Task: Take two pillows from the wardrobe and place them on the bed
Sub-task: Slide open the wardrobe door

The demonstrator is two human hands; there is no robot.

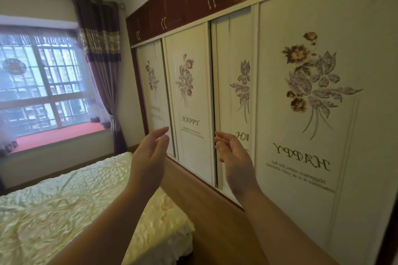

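We hold our left hand (150,157) and right hand (233,158) up wide and empty — the wardrobe (193,101) doors just beyond them, the bed (71,204) below the left.

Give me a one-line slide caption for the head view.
Both empty hands, left and right, reach toward the closed sliding wardrobe doors, bed alongside.

Shut wardrobe doors (191,101) block the hands (150,153); only a dark slit (213,92) shows between panels.
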